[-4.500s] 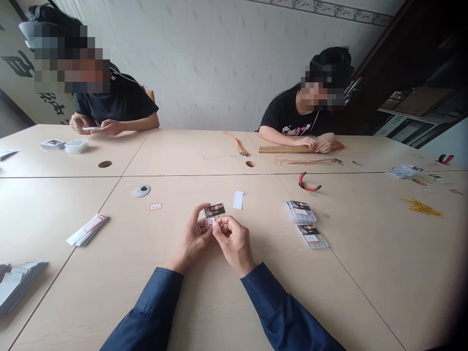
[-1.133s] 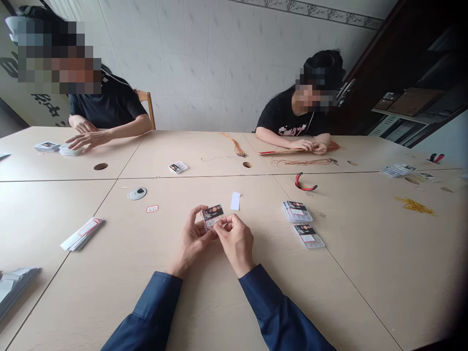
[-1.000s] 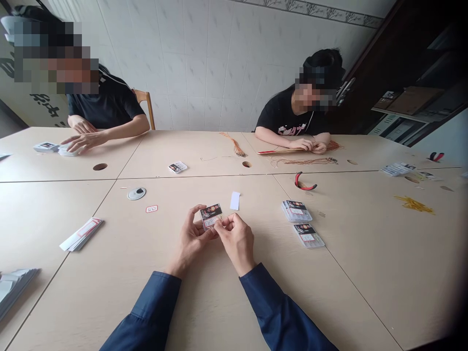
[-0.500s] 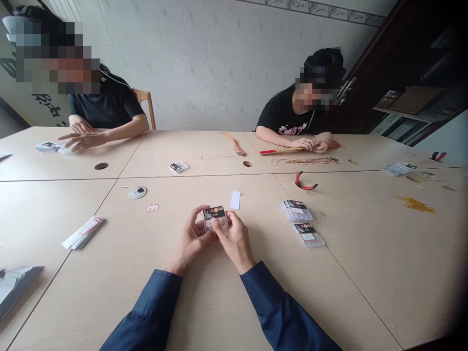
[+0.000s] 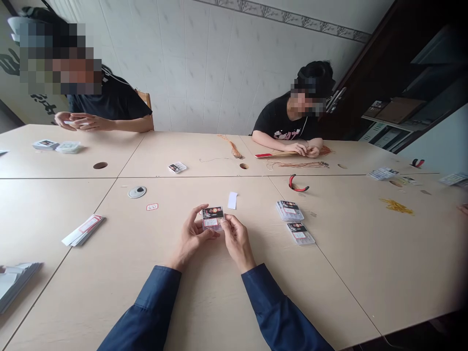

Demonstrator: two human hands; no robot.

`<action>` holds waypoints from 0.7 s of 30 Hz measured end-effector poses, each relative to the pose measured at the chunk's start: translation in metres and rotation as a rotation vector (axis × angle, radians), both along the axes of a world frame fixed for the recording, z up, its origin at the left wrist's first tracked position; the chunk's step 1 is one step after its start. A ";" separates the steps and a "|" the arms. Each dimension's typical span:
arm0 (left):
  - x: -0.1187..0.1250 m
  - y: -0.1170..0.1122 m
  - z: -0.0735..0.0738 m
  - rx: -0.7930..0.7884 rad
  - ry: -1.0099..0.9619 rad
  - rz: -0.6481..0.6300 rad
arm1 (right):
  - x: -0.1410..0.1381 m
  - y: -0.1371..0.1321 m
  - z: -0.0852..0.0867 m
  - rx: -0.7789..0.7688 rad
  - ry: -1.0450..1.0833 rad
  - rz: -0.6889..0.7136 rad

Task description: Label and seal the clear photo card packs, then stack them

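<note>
A small clear plastic box (image 5: 212,218) with a black and white printed label is held up between my two hands, above the table. My left hand (image 5: 195,239) has its fingers closed around the box's left side and underside. On the right edge, my right hand (image 5: 236,239) pinches the same box with thumb and fingers. What lies inside the box is too small to make out. Just beyond my hands lies a white paper slip (image 5: 232,200). To the right are a stack of similar boxes (image 5: 290,210) and a single box (image 5: 301,233) nearer me.
Red-handled pliers (image 5: 298,184) and yellow strips (image 5: 397,206) lie to the right. Paper strips (image 5: 84,229), a paper stack (image 5: 18,282) and a round silver disc (image 5: 137,192) are on the left. Two people sit across the table, near corded bundles (image 5: 232,148) and boxes (image 5: 46,145).
My right thumb has slid off the label to the box's right edge, showing more of the label. The view has turned slightly right. The person at left has lifted their hands, holding something thin.
</note>
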State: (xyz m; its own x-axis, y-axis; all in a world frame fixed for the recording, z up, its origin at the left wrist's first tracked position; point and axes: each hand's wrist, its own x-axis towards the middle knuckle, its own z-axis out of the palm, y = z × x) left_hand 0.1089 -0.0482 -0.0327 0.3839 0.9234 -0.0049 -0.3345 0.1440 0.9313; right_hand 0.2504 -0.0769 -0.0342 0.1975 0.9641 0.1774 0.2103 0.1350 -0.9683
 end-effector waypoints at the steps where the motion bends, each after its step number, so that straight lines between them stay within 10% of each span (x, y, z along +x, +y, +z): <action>1: 0.000 0.000 0.000 0.005 0.002 -0.005 | 0.000 -0.001 0.000 0.000 0.005 -0.006; 9: -0.003 -0.007 0.010 0.062 0.110 -0.056 | 0.003 -0.011 0.004 0.033 0.098 -0.055; 21: 0.000 -0.012 0.021 0.024 0.228 0.055 | 0.109 -0.074 -0.007 0.053 0.182 -0.787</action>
